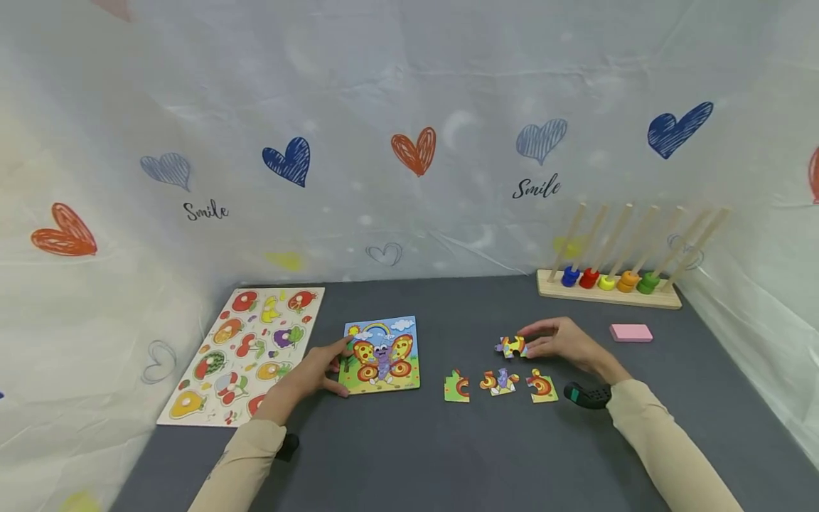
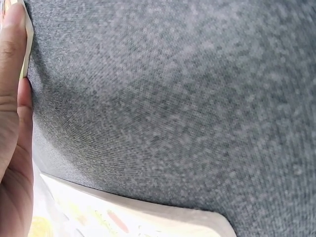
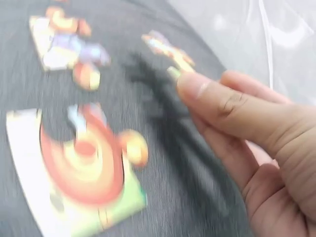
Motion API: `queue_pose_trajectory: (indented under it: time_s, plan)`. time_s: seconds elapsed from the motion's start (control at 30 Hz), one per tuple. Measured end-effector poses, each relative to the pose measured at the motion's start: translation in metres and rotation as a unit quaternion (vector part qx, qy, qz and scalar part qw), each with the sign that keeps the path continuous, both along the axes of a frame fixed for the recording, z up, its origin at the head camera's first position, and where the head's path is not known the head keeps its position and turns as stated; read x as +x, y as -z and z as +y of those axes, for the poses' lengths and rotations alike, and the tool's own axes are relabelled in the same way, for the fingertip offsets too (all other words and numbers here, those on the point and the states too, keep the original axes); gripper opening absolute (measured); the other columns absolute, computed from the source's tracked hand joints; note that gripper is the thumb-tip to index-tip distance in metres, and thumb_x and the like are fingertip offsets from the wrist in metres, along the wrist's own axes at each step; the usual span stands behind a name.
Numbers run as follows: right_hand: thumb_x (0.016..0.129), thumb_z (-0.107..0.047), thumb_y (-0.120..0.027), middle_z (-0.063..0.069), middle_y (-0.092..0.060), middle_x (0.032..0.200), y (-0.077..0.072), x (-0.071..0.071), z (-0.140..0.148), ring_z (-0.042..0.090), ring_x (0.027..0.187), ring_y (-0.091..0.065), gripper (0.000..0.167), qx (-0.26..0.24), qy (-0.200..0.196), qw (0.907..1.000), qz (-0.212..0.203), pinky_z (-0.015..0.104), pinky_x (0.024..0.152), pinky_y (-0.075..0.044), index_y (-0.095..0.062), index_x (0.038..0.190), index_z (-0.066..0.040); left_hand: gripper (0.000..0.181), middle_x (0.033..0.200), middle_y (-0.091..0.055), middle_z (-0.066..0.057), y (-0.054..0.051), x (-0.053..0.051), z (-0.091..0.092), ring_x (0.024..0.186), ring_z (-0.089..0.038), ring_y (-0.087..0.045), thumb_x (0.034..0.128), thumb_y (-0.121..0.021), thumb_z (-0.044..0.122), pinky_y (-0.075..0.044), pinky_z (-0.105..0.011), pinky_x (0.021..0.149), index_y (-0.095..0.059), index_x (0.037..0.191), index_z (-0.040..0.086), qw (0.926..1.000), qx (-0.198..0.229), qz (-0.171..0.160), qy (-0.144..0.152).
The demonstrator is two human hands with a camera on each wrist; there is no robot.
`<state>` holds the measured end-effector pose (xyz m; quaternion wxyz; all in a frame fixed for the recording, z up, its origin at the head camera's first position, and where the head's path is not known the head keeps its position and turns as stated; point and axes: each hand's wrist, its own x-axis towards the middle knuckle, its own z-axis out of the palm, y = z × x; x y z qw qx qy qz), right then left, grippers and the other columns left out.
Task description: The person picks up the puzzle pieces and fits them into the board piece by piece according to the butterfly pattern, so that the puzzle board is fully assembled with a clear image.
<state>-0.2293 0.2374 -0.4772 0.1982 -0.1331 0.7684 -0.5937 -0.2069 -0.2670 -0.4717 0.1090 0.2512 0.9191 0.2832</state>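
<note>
A butterfly jigsaw puzzle board lies on the dark grey cloth, left of the middle. My left hand grips its left edge; in the left wrist view the fingers lie along that edge. On the right, my right hand pinches a yellow, red and purple puzzle piece between thumb and fingertips. Closer to me lie three loose pieces: a green one, a middle one with purple and white, and a red-and-yellow one. Blur softens the right wrist view.
At the left lies a fruit board, partly behind my left forearm. A wooden peg stand with coloured rings stands at the back right, and a pink block lies before it. A white printed curtain borders the table.
</note>
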Motion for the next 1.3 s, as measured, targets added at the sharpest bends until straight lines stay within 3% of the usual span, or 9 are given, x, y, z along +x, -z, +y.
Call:
queue_pose_trajectory:
  time_s: [0.2,0.6,1.0,1.3]
  plan:
    - [0.082,-0.002,-0.074,0.023,-0.062,0.118,-0.006,-0.005,-0.022,0.016,0.091,-0.067,0.045,-0.015,0.004,0.9998,-0.011,0.033,0.076,-0.054,-0.058,0.121,0.013,0.096,0.116,-0.063,-0.010,-0.002,0.001,-0.002,0.080,-0.015,-0.049,0.0669,-0.086,0.019,-0.044,-0.034,0.076,-0.036,0.144,-0.005,1.0000,-0.004,0.002,-0.006]
    - [0.083,0.003,-0.071,0.031,-0.056,0.125,-0.010,-0.008,-0.064,0.020,0.096,-0.066,0.050,-0.069,0.016,0.9965,-0.046,0.038,0.081,-0.053,-0.052,0.127,0.016,0.098,0.121,-0.062,-0.014,0.000,0.000,-0.002,0.081,-0.014,-0.051,0.0654,-0.088,0.017,-0.047,-0.035,0.076,-0.034,0.145,-0.006,1.0000,-0.006,-0.003,-0.004]
    - [0.080,0.006,-0.073,0.029,-0.057,0.124,-0.005,-0.017,-0.122,0.023,0.099,-0.065,0.050,-0.104,0.025,0.9925,-0.058,0.039,0.081,-0.053,-0.055,0.126,0.014,0.097,0.117,-0.064,-0.011,-0.002,-0.001,-0.004,0.080,-0.013,-0.049,0.0656,-0.087,0.020,-0.046,-0.035,0.076,-0.036,0.144,-0.005,0.9997,-0.019,0.011,-0.007]
    - [0.082,0.008,-0.070,0.030,-0.058,0.123,0.001,-0.012,-0.162,0.027,0.098,-0.066,0.045,-0.128,0.014,0.9897,-0.063,0.041,0.082,-0.053,-0.056,0.124,0.014,0.097,0.118,-0.063,-0.011,0.001,-0.001,-0.003,0.080,-0.013,-0.050,0.0659,-0.087,0.022,-0.046,-0.033,0.076,-0.036,0.144,-0.005,0.9999,-0.009,0.011,0.006]
